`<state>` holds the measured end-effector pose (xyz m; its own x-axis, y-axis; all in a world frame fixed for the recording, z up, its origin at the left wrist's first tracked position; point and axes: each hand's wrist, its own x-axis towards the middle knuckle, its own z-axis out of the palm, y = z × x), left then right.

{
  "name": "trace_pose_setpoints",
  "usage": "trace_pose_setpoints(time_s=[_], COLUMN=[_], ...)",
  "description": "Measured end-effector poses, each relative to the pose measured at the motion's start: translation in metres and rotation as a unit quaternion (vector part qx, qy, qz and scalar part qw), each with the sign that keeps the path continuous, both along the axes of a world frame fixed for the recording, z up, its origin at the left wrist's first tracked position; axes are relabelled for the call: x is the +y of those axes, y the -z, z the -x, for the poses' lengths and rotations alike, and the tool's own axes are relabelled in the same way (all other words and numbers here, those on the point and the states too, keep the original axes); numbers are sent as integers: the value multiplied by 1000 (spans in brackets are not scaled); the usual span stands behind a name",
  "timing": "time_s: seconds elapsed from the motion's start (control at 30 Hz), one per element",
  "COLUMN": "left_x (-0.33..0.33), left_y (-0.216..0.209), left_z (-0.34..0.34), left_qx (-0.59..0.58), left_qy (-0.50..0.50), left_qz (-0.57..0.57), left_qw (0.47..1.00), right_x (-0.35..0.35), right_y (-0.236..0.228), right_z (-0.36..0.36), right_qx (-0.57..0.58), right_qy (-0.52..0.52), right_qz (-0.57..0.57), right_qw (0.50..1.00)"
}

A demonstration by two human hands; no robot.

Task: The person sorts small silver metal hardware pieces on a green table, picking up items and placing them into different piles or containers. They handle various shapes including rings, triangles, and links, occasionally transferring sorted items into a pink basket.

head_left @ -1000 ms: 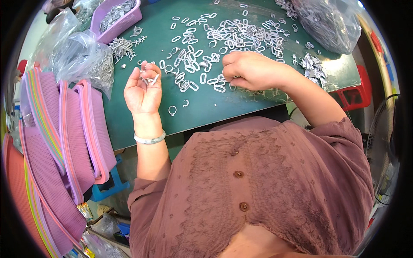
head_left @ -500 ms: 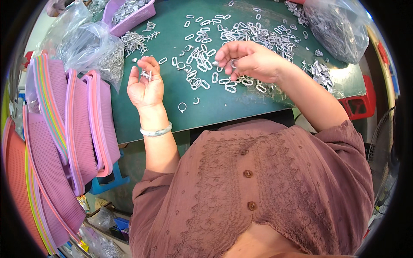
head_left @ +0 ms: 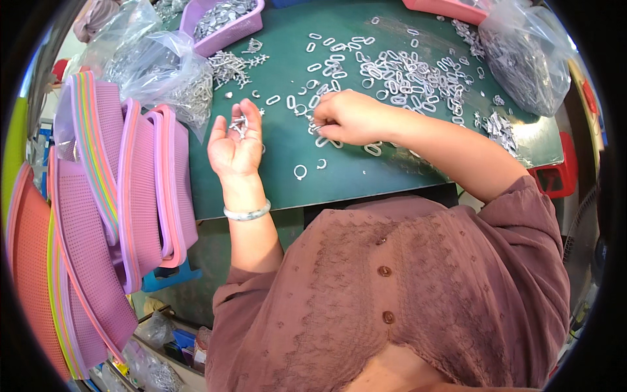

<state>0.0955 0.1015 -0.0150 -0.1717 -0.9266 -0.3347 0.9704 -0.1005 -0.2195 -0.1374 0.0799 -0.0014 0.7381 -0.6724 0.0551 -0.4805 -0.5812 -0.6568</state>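
My left hand (head_left: 234, 151) is palm up above the table's left part, its fingers partly curled. A few small branched metal pieces (head_left: 240, 127) rest in it against the fingers. My right hand (head_left: 356, 119) reaches down among scattered metal parts, thumb and fingers pinched together; what lies between them is hidden. Oval metal links (head_left: 291, 102) lie around the right hand, and a larger heap of metal parts (head_left: 408, 75) spreads beyond it. Nearer my body, a metal ring (head_left: 300, 172) and an open ring (head_left: 321, 164) lie on the green table (head_left: 366, 183).
Purple baskets (head_left: 145, 196) are stacked at the left. A purple tray (head_left: 228, 32) of flat metal pieces, a pile of branched pieces (head_left: 230, 68) and plastic bags (head_left: 173, 78) stand far left. A filled bag (head_left: 526, 62), a pink tray (head_left: 450, 9) and a red stool (head_left: 555, 173) are at right.
My right hand has lowered to the parts on the table, its fingers now pinched. My left hand still holds its metal pieces. The whole view has shifted slightly.
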Motion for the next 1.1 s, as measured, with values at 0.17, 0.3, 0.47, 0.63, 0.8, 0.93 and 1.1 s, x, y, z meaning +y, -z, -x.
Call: trace_pose_setpoints(time_s=[0.17,0.3,0.47,0.63,0.8,0.93,1.1], left_x=[-8,-29,-52,-68,-86,-125,-168], left_y=[1,-3,-22,-14,-21,-33,-26], left_z=[-3,-9,-9,-6,-10,-34,-30], left_qx=[-171,-305,-249,-292,-306,-484,-959], left_qy=[114,150,166,95,133,175,31], left_qz=[76,47,54,33,36,67,68], left_qw=[976,939,952,951,942,855,272], right_x=[-9,-4,3,3,7,10,12], right_y=[-14,-22,-25,-20,-20,-29,-22], right_z=[16,29,38,47,54,53,53], right_qx=[-39,-8,-25,-63,-77,-75,-107], right_qy=[41,31,47,46,44,38,29], right_qz=[-140,-157,-224,-259,-262,-269,-276], right_qw=[988,987,973,963,961,959,955])
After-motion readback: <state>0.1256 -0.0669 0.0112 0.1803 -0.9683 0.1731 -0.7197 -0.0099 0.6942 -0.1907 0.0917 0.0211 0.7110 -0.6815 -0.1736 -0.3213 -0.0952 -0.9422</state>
